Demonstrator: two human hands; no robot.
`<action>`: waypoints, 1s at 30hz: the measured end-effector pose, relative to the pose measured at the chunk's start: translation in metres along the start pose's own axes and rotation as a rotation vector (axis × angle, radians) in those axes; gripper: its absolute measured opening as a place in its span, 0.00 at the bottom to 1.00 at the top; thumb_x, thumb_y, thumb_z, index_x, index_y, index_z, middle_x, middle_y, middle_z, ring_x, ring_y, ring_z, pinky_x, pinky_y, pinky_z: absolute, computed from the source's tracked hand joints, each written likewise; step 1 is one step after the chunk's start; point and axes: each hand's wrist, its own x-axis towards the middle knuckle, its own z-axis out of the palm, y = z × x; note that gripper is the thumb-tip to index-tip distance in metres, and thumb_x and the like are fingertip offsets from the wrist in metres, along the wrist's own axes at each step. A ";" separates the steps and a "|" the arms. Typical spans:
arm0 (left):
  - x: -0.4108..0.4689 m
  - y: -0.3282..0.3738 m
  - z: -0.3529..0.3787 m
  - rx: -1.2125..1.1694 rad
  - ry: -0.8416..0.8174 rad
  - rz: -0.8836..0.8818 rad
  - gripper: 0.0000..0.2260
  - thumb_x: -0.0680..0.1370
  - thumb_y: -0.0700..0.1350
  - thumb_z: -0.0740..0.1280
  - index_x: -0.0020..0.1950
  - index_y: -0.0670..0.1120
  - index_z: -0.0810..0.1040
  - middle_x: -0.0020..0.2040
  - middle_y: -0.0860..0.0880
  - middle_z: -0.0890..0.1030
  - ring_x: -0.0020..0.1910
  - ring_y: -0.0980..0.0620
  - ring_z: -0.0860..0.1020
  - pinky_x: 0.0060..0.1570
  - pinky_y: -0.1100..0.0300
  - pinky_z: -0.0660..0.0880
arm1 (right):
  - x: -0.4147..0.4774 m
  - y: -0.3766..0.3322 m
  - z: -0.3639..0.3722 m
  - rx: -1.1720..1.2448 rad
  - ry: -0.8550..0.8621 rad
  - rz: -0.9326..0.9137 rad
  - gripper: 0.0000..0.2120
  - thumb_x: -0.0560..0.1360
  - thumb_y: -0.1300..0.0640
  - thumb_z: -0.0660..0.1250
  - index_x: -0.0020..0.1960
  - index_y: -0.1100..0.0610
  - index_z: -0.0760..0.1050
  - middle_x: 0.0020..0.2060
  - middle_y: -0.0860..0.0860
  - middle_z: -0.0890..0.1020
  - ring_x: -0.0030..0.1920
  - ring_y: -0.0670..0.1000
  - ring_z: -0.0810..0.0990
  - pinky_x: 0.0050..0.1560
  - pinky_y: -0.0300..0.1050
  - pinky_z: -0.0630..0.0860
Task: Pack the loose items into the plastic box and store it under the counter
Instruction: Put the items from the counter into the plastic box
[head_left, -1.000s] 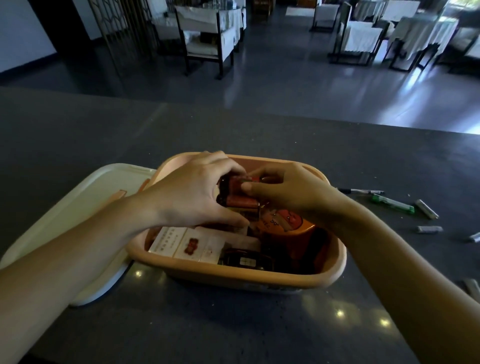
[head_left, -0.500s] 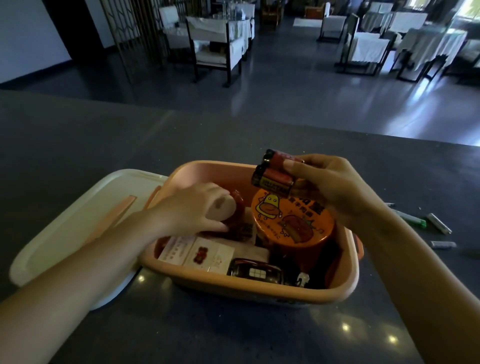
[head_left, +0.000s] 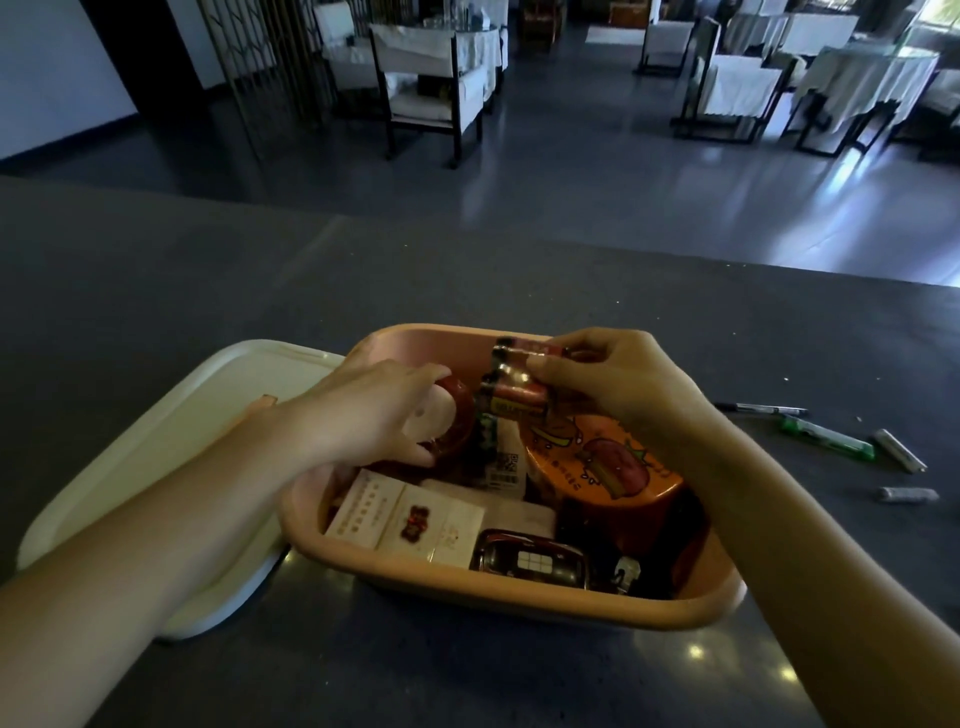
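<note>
My right hand (head_left: 623, 387) clamps the batteries (head_left: 514, 387), long axis left-right, above the box (head_left: 519, 600); left hand (head_left: 363, 415) grips the red roll (head_left: 460, 410) just left.

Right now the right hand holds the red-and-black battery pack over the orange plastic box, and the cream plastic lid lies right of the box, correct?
No. The head view shows the cream plastic lid lying left of the orange plastic box; the right hand does hold the red-and-black battery pack over it.
</note>
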 end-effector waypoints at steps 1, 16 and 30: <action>-0.002 0.002 -0.003 -0.080 0.007 0.016 0.38 0.65 0.60 0.71 0.71 0.61 0.57 0.65 0.59 0.68 0.69 0.50 0.55 0.59 0.50 0.66 | 0.002 0.000 0.004 -0.054 0.001 -0.010 0.14 0.64 0.49 0.74 0.48 0.50 0.77 0.39 0.48 0.84 0.37 0.45 0.84 0.36 0.37 0.79; -0.002 0.024 -0.017 -0.192 0.167 0.315 0.27 0.65 0.62 0.72 0.61 0.54 0.73 0.53 0.59 0.75 0.53 0.61 0.72 0.57 0.62 0.68 | 0.007 0.008 0.016 -0.279 -0.149 -0.111 0.11 0.78 0.52 0.61 0.59 0.47 0.75 0.46 0.47 0.84 0.43 0.45 0.83 0.46 0.43 0.80; 0.007 0.031 -0.013 0.009 -0.010 0.278 0.30 0.64 0.66 0.69 0.63 0.56 0.72 0.55 0.58 0.72 0.53 0.58 0.69 0.55 0.59 0.68 | 0.007 0.019 0.003 -0.495 -0.248 -0.151 0.12 0.80 0.52 0.53 0.60 0.42 0.71 0.50 0.38 0.80 0.49 0.40 0.79 0.49 0.41 0.79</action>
